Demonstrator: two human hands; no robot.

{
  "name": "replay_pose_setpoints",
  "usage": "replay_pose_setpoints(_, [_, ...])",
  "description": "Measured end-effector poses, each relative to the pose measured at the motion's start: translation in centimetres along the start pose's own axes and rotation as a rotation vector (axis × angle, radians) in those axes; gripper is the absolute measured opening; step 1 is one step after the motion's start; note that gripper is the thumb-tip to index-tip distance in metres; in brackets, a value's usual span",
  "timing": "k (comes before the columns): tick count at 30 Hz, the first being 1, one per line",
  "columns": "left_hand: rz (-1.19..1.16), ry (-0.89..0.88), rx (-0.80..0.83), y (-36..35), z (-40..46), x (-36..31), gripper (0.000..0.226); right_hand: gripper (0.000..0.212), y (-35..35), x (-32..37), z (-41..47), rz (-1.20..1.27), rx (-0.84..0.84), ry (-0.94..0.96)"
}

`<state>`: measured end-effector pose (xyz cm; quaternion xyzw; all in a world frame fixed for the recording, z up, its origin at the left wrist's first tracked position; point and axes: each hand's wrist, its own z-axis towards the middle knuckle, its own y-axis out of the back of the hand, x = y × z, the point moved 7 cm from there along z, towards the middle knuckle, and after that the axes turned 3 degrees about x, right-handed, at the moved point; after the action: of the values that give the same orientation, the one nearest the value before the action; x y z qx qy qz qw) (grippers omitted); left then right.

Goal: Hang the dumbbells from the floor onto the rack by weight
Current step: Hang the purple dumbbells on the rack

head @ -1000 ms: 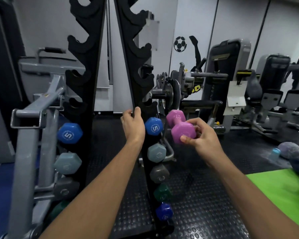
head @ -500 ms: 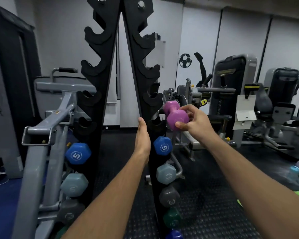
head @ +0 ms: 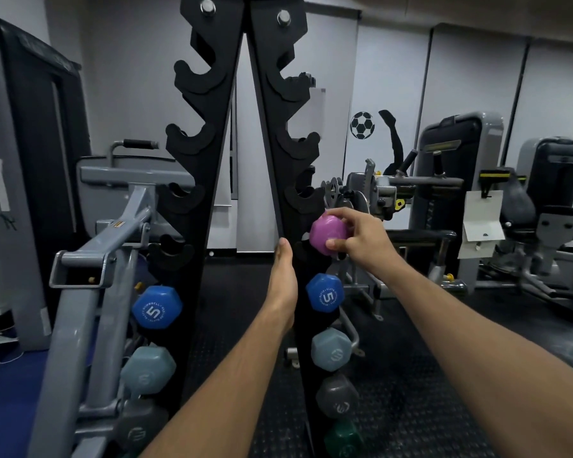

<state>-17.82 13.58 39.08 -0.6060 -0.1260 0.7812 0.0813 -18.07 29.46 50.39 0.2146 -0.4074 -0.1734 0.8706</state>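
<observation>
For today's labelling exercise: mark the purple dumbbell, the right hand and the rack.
purple dumbbell (head: 325, 231): head view, near hexagonal end.
right hand (head: 361, 236): head view, back of hand.
rack (head: 212, 133): head view, left black upright.

Gym, indoor weight-training room. Evidence: tall black A-frame dumbbell rack (head: 212, 180) with hooked cradles; hexagonal coated dumbbells hung on it, among them a blue one marked 5 (head: 157, 311), a pale grey-blue one (head: 330, 353), a dark grey one (head: 337, 399) and a green one (head: 343, 439); grey steel-framed exercise machines with black padding (head: 457, 166); black studded rubber floor matting (head: 404, 408); black football sticker (head: 362, 125) on the white panelled wall (head: 477, 77).
</observation>
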Motion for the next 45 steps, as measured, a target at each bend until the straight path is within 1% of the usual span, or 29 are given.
replay_pose_setpoints(5, [0.030,-0.001,-0.017,0.3,0.6,0.7,0.110,0.066,-0.2,0.8,-0.3,-0.158,-0.021,0.139])
replay_pose_setpoints(7, [0.028,-0.010,-0.016,0.4,1.4,1.3,0.107,0.065,-0.3,1.1,-0.3,-0.192,-0.002,0.163])
replay_pose_setpoints(10, [0.030,0.008,-0.020,0.3,0.7,0.9,0.112,0.058,-0.1,1.4,-0.1,-0.142,0.055,0.124])
replay_pose_setpoints(14, [0.018,0.017,-0.014,-0.1,-0.6,-0.3,0.120,0.046,0.0,1.7,-0.3,-0.182,0.087,0.168])
replay_pose_setpoints(17, [0.025,0.024,-0.017,-0.4,-1.3,-0.9,0.101,0.045,-0.2,1.1,-0.6,-0.144,0.056,0.138])
replay_pose_setpoints(19, [0.042,0.032,-0.028,-0.3,-1.3,-0.8,0.090,0.048,-0.4,1.0,-1.0,-0.190,-0.007,0.116])
replay_pose_setpoints(20, [0.053,0.027,-0.031,-0.3,-1.3,-0.8,0.090,0.052,-0.5,1.3,-1.3,-0.243,-0.042,0.123])
replay_pose_setpoints(22, [0.093,0.026,-0.031,-0.3,-1.4,-0.7,0.095,0.073,-1.3,2.1,-2.0,-0.334,-0.082,0.143])
replay_pose_setpoints(23, [0.104,0.019,-0.037,-0.3,-1.5,-0.9,0.090,0.081,-1.8,2.4,-2.3,-0.371,-0.097,0.147])
replay_pose_setpoints(24, [0.114,0.011,-0.040,-0.1,-1.3,-0.9,0.083,0.084,-2.1,2.7,-2.6,-0.412,-0.115,0.151])
replay_pose_setpoints(26, [0.124,0.007,-0.009,0.0,-1.3,-1.1,0.074,0.083,-2.5,2.8,-2.8,-0.497,-0.134,0.183])
replay_pose_setpoints(28, [0.148,0.006,0.013,0.3,-1.5,-1.3,0.070,0.082,-2.6,2.8,-2.8,-0.572,-0.093,0.229])
replay_pose_setpoints(32, [0.172,0.001,0.033,0.8,-1.3,-1.2,0.075,0.079,-2.3,3.0,-2.8,-0.629,-0.025,0.305])
replay_pose_setpoints(35, [0.181,0.013,0.037,0.6,-1.6,-1.3,0.075,0.081,-2.2,2.7,-2.7,-0.603,-0.013,0.301])
replay_pose_setpoints(39, [0.164,0.010,0.037,0.4,-2.4,-2.0,0.066,0.083,-1.5,2.3,-2.2,-0.458,-0.014,0.263])
replay_pose_setpoints(43, [0.173,0.011,0.017,0.4,-2.6,-2.0,0.069,0.081,-1.6,1.8,-1.7,-0.350,0.016,0.214])
replay_pose_setpoints(45, [0.166,0.003,0.007,0.3,-2.7,-2.1,0.073,0.080,-2.0,1.3,-1.5,-0.233,0.029,0.153])
